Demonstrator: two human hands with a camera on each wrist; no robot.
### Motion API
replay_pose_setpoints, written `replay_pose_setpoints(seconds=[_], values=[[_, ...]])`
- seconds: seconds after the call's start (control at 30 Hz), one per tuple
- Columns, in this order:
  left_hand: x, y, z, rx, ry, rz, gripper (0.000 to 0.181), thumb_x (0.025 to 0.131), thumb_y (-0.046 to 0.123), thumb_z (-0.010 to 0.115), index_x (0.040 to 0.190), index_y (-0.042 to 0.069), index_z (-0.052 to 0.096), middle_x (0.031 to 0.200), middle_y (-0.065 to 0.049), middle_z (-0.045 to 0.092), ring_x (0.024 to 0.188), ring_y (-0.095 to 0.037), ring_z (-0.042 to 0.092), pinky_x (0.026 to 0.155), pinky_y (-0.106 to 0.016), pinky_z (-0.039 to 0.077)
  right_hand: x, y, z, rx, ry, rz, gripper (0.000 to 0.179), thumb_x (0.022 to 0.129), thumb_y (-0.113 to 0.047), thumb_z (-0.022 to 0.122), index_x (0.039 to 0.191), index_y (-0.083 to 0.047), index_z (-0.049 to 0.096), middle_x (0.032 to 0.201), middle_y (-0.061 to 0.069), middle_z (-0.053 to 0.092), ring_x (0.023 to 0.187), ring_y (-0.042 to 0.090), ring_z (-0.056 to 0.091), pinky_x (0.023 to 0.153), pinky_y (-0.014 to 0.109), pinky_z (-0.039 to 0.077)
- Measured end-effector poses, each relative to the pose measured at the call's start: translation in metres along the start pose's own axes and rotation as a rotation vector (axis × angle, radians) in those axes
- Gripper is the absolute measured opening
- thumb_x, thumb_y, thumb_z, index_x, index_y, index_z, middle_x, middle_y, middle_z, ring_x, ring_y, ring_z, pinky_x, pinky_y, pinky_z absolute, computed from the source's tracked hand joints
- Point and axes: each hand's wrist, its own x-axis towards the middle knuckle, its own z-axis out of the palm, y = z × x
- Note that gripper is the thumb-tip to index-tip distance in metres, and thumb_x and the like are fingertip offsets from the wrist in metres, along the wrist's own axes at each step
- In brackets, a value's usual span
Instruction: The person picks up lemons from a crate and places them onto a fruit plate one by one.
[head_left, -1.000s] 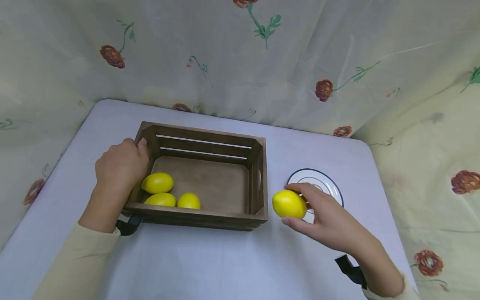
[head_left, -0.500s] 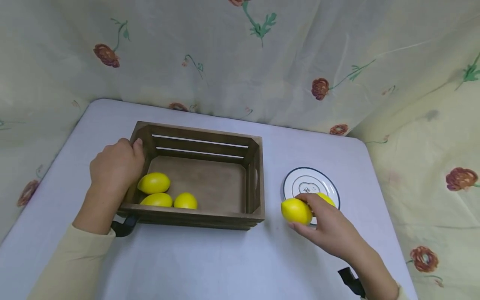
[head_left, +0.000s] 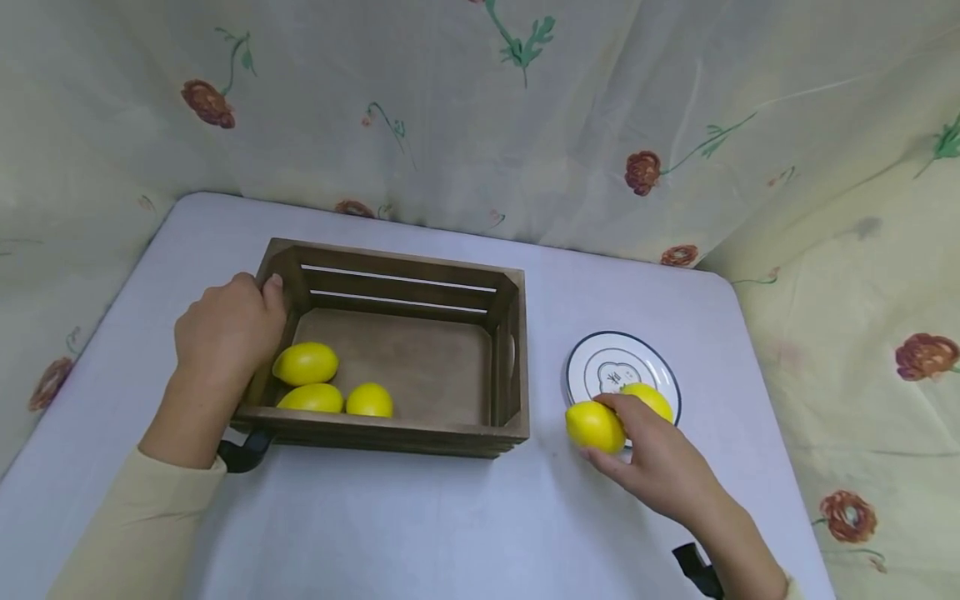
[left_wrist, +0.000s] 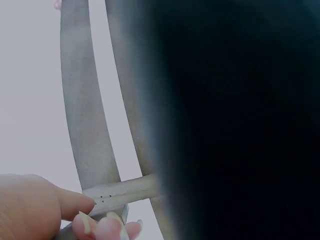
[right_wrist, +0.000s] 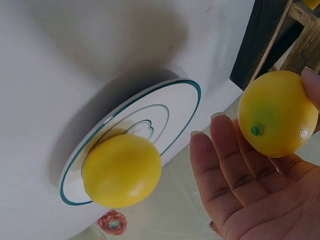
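My left hand [head_left: 231, 325] grips the left end of a brown wooden crate [head_left: 382, 427], its fingers curled through the end board in the left wrist view. Inside the crate, three yellow lemons [head_left: 306, 364] lie bunched at the near left corner. My right hand [head_left: 663, 454] pinches another lemon [head_left: 595, 427] between thumb and fingers, held in front of a white plate [head_left: 600, 358] with a dark rim. On that plate rests one more lemon [right_wrist: 122, 170], partly hidden behind my right hand in the head view.
A white cloth covers the table [head_left: 450, 517]. Behind it and along the right side hangs a floral curtain [head_left: 450, 108]. The crate's right end [head_left: 513, 358] stands a short way left of the plate.
My right hand, with its lemon, has moved slightly right and nearer the table's front, bringing the lemon on the plate into view. My left hand stays on the crate.
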Motion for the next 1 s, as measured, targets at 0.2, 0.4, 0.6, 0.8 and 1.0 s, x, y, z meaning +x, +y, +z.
replay_pose_setpoints(seconds=[0.2, 0.4, 0.6, 0.8, 1.0], values=[[-0.001, 0.002, 0.001, -0.001, 0.011, -0.001, 0.065, 0.112, 0.039, 0.029, 0.104, -0.017, 0.06, 0.095, -0.038, 0.064, 0.078, -0.055, 0.065, 0.054, -0.059, 0.051, 0.0, 0.004, 0.007, -0.001, -0.005, 0.046, 0.062, 0.087, -0.026, 0.086, 0.137, -0.003, 0.058, 0.127, 0.013, 0.066, 0.097, 0.025, 0.062, 0.087, 0.049, 0.057], [-0.001, 0.001, 0.001, 0.0, 0.006, -0.003, 0.065, 0.112, 0.04, 0.029, 0.104, -0.017, 0.06, 0.095, -0.039, 0.064, 0.078, -0.056, 0.065, 0.055, -0.059, 0.051, 0.0, 0.006, 0.011, 0.012, -0.005, 0.064, 0.063, 0.087, -0.025, 0.086, 0.138, -0.002, 0.058, 0.128, 0.015, 0.067, 0.097, 0.025, 0.062, 0.086, 0.049, 0.056], [-0.001, 0.001, 0.0, -0.002, 0.006, -0.005, 0.065, 0.112, 0.04, 0.029, 0.103, -0.017, 0.059, 0.094, -0.038, 0.064, 0.078, -0.055, 0.064, 0.055, -0.059, 0.051, 0.0, 0.007, 0.014, 0.016, 0.001, 0.073, 0.063, 0.087, -0.026, 0.086, 0.138, -0.002, 0.058, 0.129, 0.015, 0.066, 0.098, 0.026, 0.062, 0.087, 0.05, 0.057], [-0.001, 0.0, 0.002, 0.003, 0.012, -0.008, 0.064, 0.112, 0.04, 0.03, 0.104, -0.017, 0.059, 0.094, -0.038, 0.064, 0.078, -0.055, 0.064, 0.055, -0.059, 0.051, 0.0, 0.009, 0.017, 0.019, 0.002, 0.081, 0.063, 0.087, -0.025, 0.085, 0.138, -0.002, 0.058, 0.131, 0.017, 0.066, 0.101, 0.028, 0.062, 0.09, 0.052, 0.056], [-0.001, 0.001, 0.001, 0.003, 0.016, -0.006, 0.064, 0.112, 0.04, 0.031, 0.106, -0.017, 0.059, 0.094, -0.038, 0.063, 0.077, -0.054, 0.064, 0.055, -0.058, 0.052, 0.001, 0.012, 0.021, 0.027, 0.003, 0.093, 0.061, 0.087, -0.026, 0.085, 0.137, -0.002, 0.059, 0.131, 0.016, 0.066, 0.101, 0.028, 0.062, 0.091, 0.053, 0.056]])
